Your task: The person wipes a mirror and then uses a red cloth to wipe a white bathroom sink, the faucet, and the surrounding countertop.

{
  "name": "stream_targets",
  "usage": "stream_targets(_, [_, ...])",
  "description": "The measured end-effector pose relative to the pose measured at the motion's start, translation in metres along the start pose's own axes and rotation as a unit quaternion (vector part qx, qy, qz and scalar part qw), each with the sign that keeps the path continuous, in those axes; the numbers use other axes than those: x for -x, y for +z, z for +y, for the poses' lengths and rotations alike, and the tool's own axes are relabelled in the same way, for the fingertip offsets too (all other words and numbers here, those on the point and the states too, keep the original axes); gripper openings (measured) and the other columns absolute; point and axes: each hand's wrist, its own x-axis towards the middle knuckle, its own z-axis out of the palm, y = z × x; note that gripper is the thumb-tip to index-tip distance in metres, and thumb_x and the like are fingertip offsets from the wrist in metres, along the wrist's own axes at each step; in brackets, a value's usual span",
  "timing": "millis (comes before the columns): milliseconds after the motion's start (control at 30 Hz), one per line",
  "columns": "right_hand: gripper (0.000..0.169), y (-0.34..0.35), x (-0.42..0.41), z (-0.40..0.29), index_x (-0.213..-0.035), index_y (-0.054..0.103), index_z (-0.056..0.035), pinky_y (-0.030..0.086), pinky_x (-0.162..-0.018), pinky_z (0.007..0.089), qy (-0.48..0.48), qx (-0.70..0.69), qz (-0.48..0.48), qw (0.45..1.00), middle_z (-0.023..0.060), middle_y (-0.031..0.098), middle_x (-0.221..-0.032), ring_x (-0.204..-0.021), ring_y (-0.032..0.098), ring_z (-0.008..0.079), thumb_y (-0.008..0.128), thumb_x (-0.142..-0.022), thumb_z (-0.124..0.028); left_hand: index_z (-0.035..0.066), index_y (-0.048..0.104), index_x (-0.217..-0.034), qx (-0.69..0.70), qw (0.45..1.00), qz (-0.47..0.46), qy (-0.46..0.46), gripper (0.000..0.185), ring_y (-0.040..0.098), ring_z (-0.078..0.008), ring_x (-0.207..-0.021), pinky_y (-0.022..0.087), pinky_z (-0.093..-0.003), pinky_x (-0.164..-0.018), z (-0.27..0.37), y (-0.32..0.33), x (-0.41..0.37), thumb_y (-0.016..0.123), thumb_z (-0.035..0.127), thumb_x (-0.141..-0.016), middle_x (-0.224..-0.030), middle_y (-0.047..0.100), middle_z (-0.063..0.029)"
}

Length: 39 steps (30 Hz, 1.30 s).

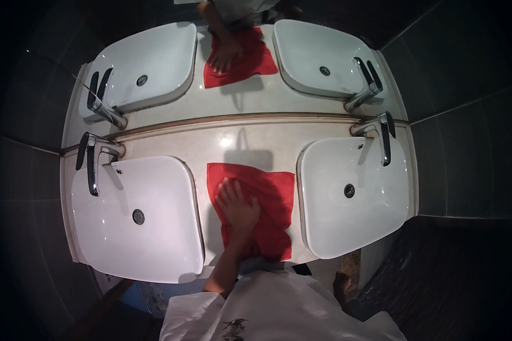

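Note:
My left hand [237,209] lies flat on a red cloth [275,204], its palm down and its fingers a little apart. The cloth is spread with some wrinkles over the pale countertop [256,138] between two white washbasins. At the lower right, my right hand [342,281] hangs below the counter's front edge, away from the cloth. It is small and dim, and its fingers cannot be made out well.
The left washbasin [166,238] and the right washbasin [324,230] each have a chrome tap, the left tap [95,164] and the right tap [384,136]. Behind the counter a wall mirror [239,102] reflects the basins, cloth and arm. Dark tiled walls [465,162] enclose both sides.

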Motion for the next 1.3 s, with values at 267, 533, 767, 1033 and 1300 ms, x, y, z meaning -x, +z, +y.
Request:
stream_targets(267, [0.028,0.032,-0.018,0.046,-0.091,0.074,-0.0085,0.054,-0.075,0.0456,-0.08,-0.06,0.011,0.995,0.0109,0.073,-0.088,-0.076,0.07,0.0328,0.073,-0.083,-0.035,-0.001,0.045,-0.142,0.07,0.993,0.023,0.093,0.069,0.024,-0.0408,-0.145,0.014,-0.0595,-0.118,0.063,0.035,-0.082,0.055,0.034,-0.083,-0.156,0.03,-0.0223])
stream_targets(533, [0.062,-0.032,-0.052,0.009,-0.114,0.067,-0.0032,0.054,-0.079,0.0409,0.283,-0.433,-0.107,0.849,0.0179,0.068,-0.111,-0.092,0.067,0.0227,0.052,-0.095,-0.06,0.005,0.045,-0.142,0.121,0.916,-0.07,0.376,0.063,0.03,-0.0369,-0.143,0.019,-0.0554,-0.118,0.101,0.055,-0.14,0.054,0.027,-0.083,-0.154,0.035,-0.0163])
stream_targets(767, [0.074,-0.127,-0.16,-0.137,-0.13,0.056,0.0067,0.048,-0.095,0.0377,0.378,-0.584,0.134,0.706,0.017,0.062,-0.125,-0.106,0.061,0.0256,0.053,-0.095,-0.058,0.008,0.051,-0.138,0.137,0.775,-0.144,0.6,0.058,0.039,-0.026,-0.139,0.028,-0.0454,-0.118,0.13,0.081,-0.213,0.056,0.016,-0.081,-0.149,0.045,-0.0068])
stream_targets(1033, [0.058,-0.074,-0.174,-0.095,-0.126,0.058,0.0097,0.048,-0.094,0.0376,0.389,-0.458,0.132,0.788,0.0215,0.064,-0.124,-0.107,0.064,0.0289,0.066,-0.093,-0.038,0.01,0.051,-0.14,0.146,0.746,-0.181,0.623,0.057,0.035,-0.0217,-0.142,0.026,-0.0403,-0.12,0.148,0.1,-0.234,0.054,0.014,-0.082,-0.151,0.043,-0.0033])
stream_targets(1300, [0.06,-0.071,-0.182,-0.105,-0.122,0.06,0.0107,0.05,-0.093,0.0404,0.345,-0.418,0.14,0.828,0.0237,0.066,-0.12,-0.106,0.065,0.0334,0.066,-0.092,-0.041,0.01,0.044,-0.146,0.049,0.868,-0.163,0.466,0.059,0.028,-0.0289,-0.146,0.021,-0.0478,-0.119,0.083,0.054,-0.172,0.049,0.034,-0.093,-0.156,0.035,-0.0104])
